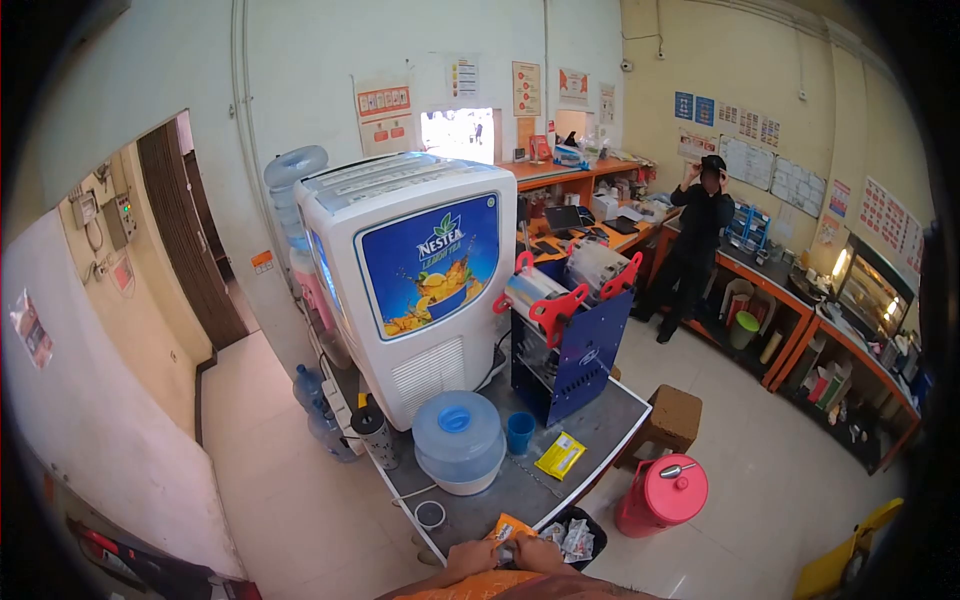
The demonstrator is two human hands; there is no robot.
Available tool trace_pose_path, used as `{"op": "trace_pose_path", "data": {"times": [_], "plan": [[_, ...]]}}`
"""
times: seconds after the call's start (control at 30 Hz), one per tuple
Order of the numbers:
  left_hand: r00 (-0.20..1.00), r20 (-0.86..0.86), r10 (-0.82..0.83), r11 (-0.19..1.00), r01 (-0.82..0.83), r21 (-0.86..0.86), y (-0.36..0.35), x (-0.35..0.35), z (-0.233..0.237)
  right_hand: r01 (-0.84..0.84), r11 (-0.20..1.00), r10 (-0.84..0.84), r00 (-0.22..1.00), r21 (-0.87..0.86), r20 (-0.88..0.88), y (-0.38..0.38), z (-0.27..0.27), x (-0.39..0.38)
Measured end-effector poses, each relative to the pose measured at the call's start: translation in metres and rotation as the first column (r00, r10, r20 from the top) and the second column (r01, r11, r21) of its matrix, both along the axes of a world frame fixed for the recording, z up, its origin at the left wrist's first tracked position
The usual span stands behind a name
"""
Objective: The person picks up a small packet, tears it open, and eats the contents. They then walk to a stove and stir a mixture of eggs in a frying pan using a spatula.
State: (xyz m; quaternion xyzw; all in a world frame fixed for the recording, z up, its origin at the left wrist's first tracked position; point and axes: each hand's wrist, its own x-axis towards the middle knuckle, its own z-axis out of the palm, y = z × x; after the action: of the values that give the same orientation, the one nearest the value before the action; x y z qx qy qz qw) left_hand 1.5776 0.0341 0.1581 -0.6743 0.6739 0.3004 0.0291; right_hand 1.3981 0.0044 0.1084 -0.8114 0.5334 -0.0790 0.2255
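At the bottom of the head view, an orange packet (513,525) is pinched between my two hands at the table's near edge. My left hand (470,558) grips its left side, and my right hand (540,555) has its fingers closed on the right side. Below my right hand stands a black bin (597,540) with crumpled wrappers in it. Further up the table (460,518) are a yellow packet (561,455), a blue cup (520,433), a round container with a translucent blue lid (458,418) and a small white-rimmed cup (430,514).
A white drink dispenser (430,360) and a blue cup-sealing machine (575,350) with red handles occupy the table's far part. A patterned tumbler (372,430) stands at left. On the floor are a pink drink cooler (660,500) and a brown stool (668,415). Another person (697,225) stands beyond.
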Motion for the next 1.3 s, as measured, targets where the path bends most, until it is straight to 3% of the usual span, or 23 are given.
{"op": "trace_pose_path", "data": {"times": [0.17,0.43,0.63,0.93,1.03,1.3], "plan": [[0.995,0.018,-0.096,0.994,0.095,0.047,-0.004,0.0,-0.023,-0.076,0.997,0.076,0.997,0.02,-0.027,-0.004,0.0,0.005],[0.991,0.001,-0.131,0.977,0.129,0.167,-0.007,0.007,-0.018,-0.211,0.977,0.211,0.977,0.045,-0.012,-0.007,-0.013,0.004],[0.978,-0.024,-0.205,0.978,0.206,0.04,-0.008,0.006,-0.014,-0.354,0.931,0.354,0.935,0.094,0.021,-0.008,0.015,0.006],[0.994,-0.032,-0.106,0.992,0.108,0.061,-0.014,0.006,-0.011,-0.201,0.979,0.198,0.978,0.041,0.064,-0.011,-0.012,0.0],[0.991,-0.016,-0.13,0.989,0.131,0.067,-0.015,0.007,-0.011,-0.129,0.988,0.133,0.99,-0.082,0.044,-0.007,0.0,-0.002],[0.998,-0.019,-0.064,0.998,0.064,0.006,-0.018,0.012,-0.019,-0.018,1.0,0.02,0.997,-0.021,0.08,-0.016,-0.03,-0.009]]}}
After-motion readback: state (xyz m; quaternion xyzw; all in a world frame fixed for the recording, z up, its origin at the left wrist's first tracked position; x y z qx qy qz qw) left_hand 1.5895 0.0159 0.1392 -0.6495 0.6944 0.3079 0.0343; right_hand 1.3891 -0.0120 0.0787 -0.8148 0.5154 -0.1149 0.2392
